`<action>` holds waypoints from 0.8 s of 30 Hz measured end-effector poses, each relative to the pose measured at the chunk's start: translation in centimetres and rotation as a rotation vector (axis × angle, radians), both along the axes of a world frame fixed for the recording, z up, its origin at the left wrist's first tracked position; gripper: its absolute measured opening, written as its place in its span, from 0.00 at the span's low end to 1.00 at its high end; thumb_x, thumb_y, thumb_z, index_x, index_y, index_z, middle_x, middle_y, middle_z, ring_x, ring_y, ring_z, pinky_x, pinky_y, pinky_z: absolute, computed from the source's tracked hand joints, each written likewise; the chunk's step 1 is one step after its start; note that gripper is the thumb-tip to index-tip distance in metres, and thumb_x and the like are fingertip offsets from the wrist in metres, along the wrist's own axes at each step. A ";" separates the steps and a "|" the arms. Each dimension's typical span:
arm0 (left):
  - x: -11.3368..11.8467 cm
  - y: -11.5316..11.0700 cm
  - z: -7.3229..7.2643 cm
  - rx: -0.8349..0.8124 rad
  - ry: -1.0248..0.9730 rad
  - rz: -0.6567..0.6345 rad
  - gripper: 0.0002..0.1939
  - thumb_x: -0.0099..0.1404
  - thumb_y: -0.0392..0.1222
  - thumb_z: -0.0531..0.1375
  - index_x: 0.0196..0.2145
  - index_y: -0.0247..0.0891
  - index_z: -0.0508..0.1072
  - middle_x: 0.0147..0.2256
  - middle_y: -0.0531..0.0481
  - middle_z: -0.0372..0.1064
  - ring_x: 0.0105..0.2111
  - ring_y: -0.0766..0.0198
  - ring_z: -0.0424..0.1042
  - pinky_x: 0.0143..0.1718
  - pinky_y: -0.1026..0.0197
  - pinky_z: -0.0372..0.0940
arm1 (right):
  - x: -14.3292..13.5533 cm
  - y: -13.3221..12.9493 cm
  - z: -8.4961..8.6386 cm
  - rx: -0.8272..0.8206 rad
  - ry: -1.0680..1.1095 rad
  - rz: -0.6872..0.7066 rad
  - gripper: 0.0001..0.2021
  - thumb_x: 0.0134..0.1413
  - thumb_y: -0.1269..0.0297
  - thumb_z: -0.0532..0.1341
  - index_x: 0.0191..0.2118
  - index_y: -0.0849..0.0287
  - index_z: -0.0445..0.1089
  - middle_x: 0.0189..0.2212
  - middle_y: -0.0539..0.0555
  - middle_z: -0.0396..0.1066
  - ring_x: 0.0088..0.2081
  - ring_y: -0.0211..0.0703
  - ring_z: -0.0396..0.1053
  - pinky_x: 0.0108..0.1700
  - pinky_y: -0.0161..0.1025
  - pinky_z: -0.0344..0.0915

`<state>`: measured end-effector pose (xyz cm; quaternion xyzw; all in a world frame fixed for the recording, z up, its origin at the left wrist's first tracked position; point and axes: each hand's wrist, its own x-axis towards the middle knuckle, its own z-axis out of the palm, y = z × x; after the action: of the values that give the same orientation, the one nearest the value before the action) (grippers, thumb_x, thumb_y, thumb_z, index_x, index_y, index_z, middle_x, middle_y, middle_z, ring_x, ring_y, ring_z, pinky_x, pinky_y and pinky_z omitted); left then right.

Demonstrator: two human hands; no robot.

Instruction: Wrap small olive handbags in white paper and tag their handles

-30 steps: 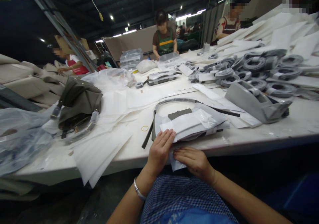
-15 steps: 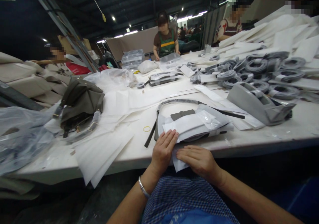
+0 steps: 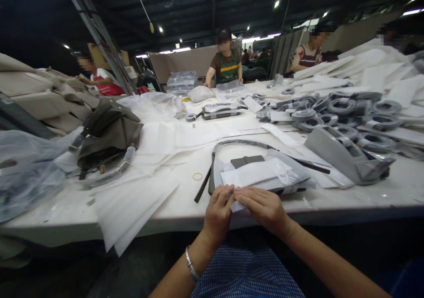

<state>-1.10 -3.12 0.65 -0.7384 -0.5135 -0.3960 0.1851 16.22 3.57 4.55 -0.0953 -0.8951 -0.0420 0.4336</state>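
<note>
A dark handbag lies on its side at the table's front edge, partly wrapped in a white packing sheet (image 3: 247, 173). Its handle (image 3: 241, 143), covered in clear wrap, arcs behind it, and a grey-brown flap (image 3: 247, 161) shows above the sheet. At the bag's near edge, my left hand (image 3: 218, 209) has its fingers bent and pressed together on the sheet. My right hand (image 3: 261, 205) meets it, fingertips close to the left ones, closed on the same sheet. A white corner hangs below the fingers. What lies under the hands is hidden.
An olive handbag (image 3: 111, 132) and loose white sheets (image 3: 139, 209) lie left. To the right are a grey bag (image 3: 344, 156), several coiled straps (image 3: 342, 106) and stacked white sheets (image 3: 380, 61). A yellow rubber band (image 3: 197, 176) is nearby. A person (image 3: 227, 63) works across the table.
My right hand has moved up and left to meet the left hand, and the left fingers have bent. Less of the hanging white corner shows. The view has shifted slightly.
</note>
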 end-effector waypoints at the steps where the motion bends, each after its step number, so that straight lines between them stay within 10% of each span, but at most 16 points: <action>1: -0.2 0.0 -0.1 0.014 -0.018 -0.027 0.15 0.72 0.33 0.53 0.54 0.34 0.71 0.50 0.40 0.73 0.54 0.55 0.70 0.57 0.46 0.69 | -0.1 0.0 0.0 -0.009 0.005 -0.001 0.14 0.64 0.75 0.55 0.50 0.61 0.73 0.43 0.58 0.79 0.47 0.44 0.77 0.51 0.42 0.74; 15: -1.1 -0.6 -0.8 -0.025 -0.096 -0.072 0.15 0.72 0.31 0.52 0.54 0.35 0.70 0.53 0.41 0.71 0.57 0.56 0.68 0.58 0.48 0.68 | -0.1 1.0 1.7 0.043 -0.102 -0.096 0.15 0.61 0.76 0.57 0.49 0.54 0.74 0.41 0.52 0.80 0.41 0.43 0.77 0.53 0.46 0.69; 24: -0.8 -0.7 -0.3 -0.053 -0.196 -0.046 0.11 0.70 0.31 0.55 0.49 0.35 0.71 0.49 0.41 0.73 0.52 0.57 0.71 0.57 0.50 0.69 | -1.9 3.1 2.9 -0.587 -0.213 -0.222 0.06 0.56 0.70 0.65 0.29 0.53 0.74 0.33 0.48 0.77 0.37 0.41 0.73 0.41 0.38 0.68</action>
<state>-1.89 -3.84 0.36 -0.7124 -0.5223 -0.4568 0.1053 14.36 6.63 7.43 -0.3082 -0.8934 0.1609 0.2845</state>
